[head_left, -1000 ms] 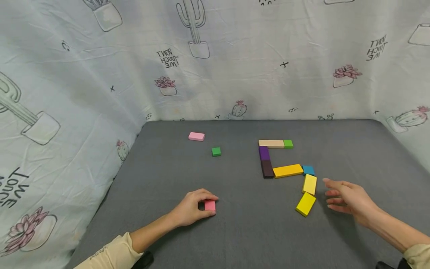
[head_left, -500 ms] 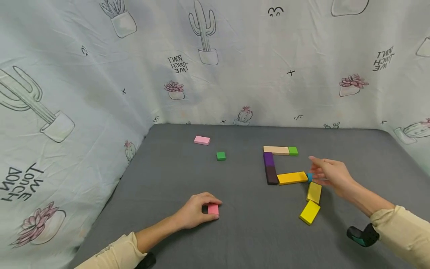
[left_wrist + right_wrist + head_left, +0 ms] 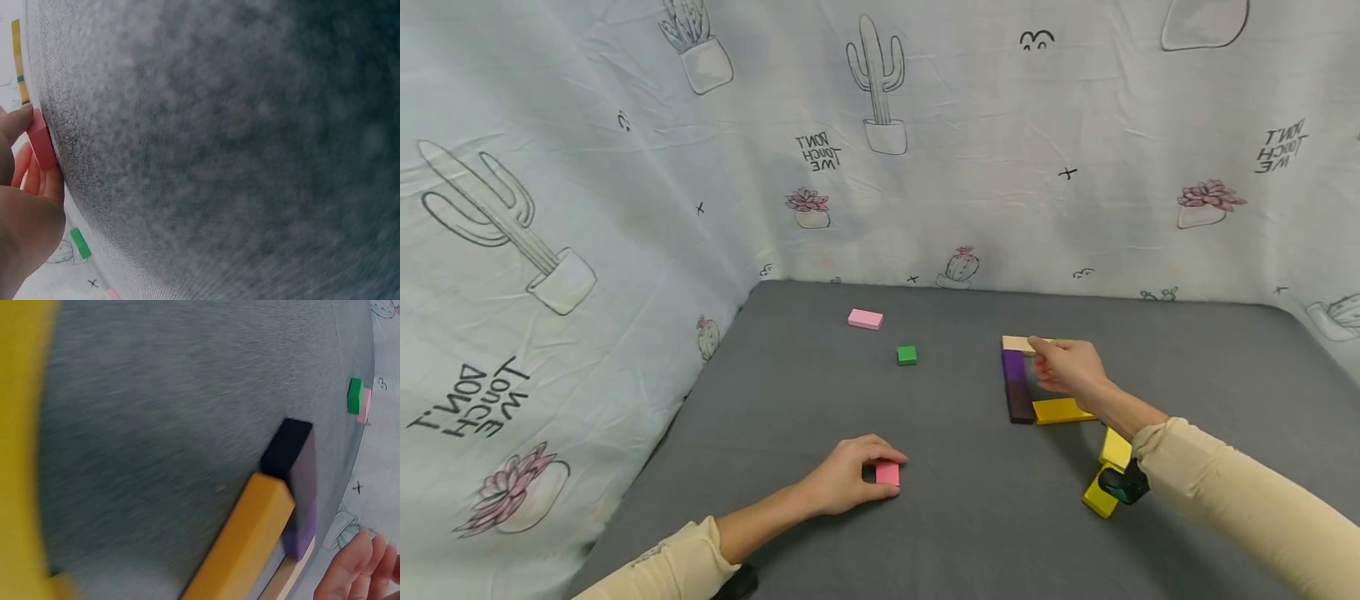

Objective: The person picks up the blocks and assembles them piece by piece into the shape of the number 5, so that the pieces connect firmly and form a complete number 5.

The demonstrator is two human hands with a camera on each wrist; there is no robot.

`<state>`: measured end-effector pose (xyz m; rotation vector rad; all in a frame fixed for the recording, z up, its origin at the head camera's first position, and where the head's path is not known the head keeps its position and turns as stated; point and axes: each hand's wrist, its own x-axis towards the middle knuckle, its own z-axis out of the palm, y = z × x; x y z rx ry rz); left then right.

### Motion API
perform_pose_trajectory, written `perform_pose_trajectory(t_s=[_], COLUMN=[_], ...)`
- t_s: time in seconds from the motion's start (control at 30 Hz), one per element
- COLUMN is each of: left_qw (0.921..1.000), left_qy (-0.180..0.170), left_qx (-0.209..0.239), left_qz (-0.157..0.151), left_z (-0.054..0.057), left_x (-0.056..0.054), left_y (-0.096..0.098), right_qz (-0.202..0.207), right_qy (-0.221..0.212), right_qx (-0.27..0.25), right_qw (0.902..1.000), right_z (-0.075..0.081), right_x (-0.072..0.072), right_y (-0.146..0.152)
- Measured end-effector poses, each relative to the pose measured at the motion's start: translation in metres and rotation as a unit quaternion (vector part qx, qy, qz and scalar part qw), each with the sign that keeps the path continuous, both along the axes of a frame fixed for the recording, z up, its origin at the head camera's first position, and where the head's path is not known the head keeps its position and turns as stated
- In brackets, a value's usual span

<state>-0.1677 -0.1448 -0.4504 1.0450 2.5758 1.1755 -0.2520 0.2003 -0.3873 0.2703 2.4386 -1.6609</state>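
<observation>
My left hand (image 3: 850, 477) pinches a pink block (image 3: 887, 474) between thumb and fingers, down on the grey table. In the left wrist view, the same pink block (image 3: 42, 140) shows against the fingertips. My right hand (image 3: 1070, 367) hovers over the joined row of blocks, fingers loosely bent around nothing. Beneath or beside it are a beige block (image 3: 1015, 344), a purple block (image 3: 1013, 364), a dark block (image 3: 1019, 403) and an orange block (image 3: 1060, 411). The hand and forearm hide the blue block and most of the light green one.
Two yellow blocks, one upper (image 3: 1116, 448) and one lower (image 3: 1100, 498), lie partly under the right forearm and its wrist device. A green block (image 3: 907, 356) and a light pink block (image 3: 865, 319) lie apart farther back. A printed curtain (image 3: 985, 167) stands behind the grey table (image 3: 820, 367).
My right hand has swept left and away from me, from beside the yellow blocks to over the row. The left hand stays on the pink block. The head view has shifted slightly.
</observation>
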Motion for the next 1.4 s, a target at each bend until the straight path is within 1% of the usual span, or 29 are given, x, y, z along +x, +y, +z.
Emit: perform_pose_trajectory(t_s=[0.1,0.27,0.43,0.57,0.77,0.9,0.97,1.1,1.2,1.4], left_qw=[1.0000,1.0000,0.9998,0.9997,0.9997,0.9997,0.9998,0.9997,0.9997,0.9997], left_qy=[-0.003,-0.007,-0.013,-0.018,-0.019,-0.013,-0.011,-0.012,-0.016,-0.020], left_qx=[-0.003,-0.005,-0.015,-0.019,-0.014,-0.013,-0.013,-0.013,-0.012,-0.010], left_qz=[0.002,0.000,0.003,0.003,-0.007,-0.013,-0.013,-0.015,-0.014,-0.006], left_z=[-0.001,-0.001,-0.001,-0.001,-0.001,-0.001,0.000,0.001,0.001,0.000], left_x=[-0.001,-0.001,-0.001,-0.002,-0.002,-0.003,-0.003,-0.003,-0.003,-0.003], left_y=[0.000,0.001,0.002,0.002,0.002,0.003,0.003,0.002,0.000,-0.004], right_qz=[0.007,0.007,0.012,0.016,0.021,0.054,0.077,0.112,0.123,0.119], right_qy=[0.013,0.026,0.038,0.039,0.036,0.021,0.012,0.004,0.006,0.002], right_qx=[-0.003,-0.011,-0.003,0.004,0.005,0.006,0.004,-0.014,-0.029,-0.055], right_qw=[0.9999,0.9996,0.9992,0.9991,0.9991,0.9983,0.9969,0.9936,0.9920,0.9913], right_z=[-0.001,-0.001,-0.001,0.000,-0.001,-0.004,-0.005,-0.006,-0.006,-0.008], right_x=[-0.007,-0.020,-0.033,-0.042,-0.053,-0.062,-0.067,-0.076,-0.081,-0.091], right_y=[-0.010,-0.028,-0.043,-0.054,-0.072,-0.083,-0.089,-0.102,-0.112,-0.131])
